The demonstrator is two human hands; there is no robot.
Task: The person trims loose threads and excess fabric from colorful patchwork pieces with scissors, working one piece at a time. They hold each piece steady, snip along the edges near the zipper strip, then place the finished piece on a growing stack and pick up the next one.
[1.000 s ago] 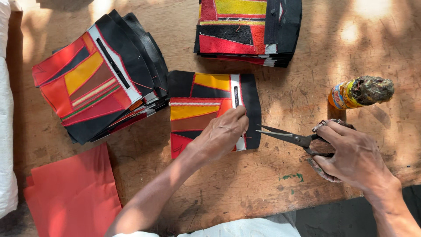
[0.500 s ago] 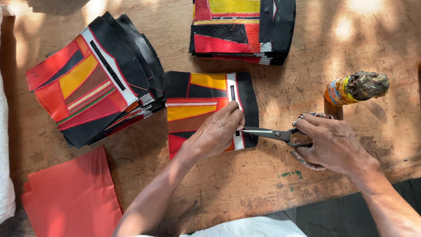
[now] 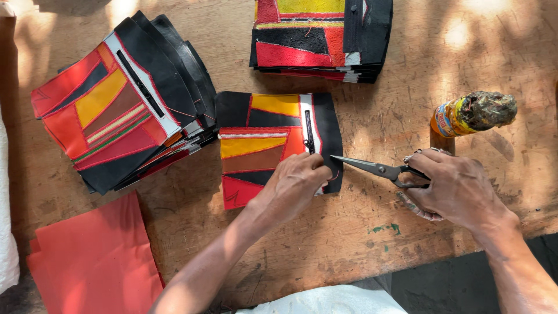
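A worn wooden table [image 3: 372,244] is carrying two stacks [image 3: 125,110] of patchwork pouches, one single pouch [image 3: 261,139] and one red sheet [image 3: 93,261]. The left hand [image 3: 296,180] is pinching a red thread at the single pouch's edge; the right hand [image 3: 456,189] is gripping one pair of scissors [image 3: 372,168], blades barely parted. One orange-labelled bottle [image 3: 459,116] is lying just beyond.

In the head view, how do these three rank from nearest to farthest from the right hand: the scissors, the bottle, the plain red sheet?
From the right hand:
1. Scissors: held in it, blades pointing left.
2. Bottle: just above the hand, near the table's right side.
3. Plain red sheet: far left, at the lower corner.
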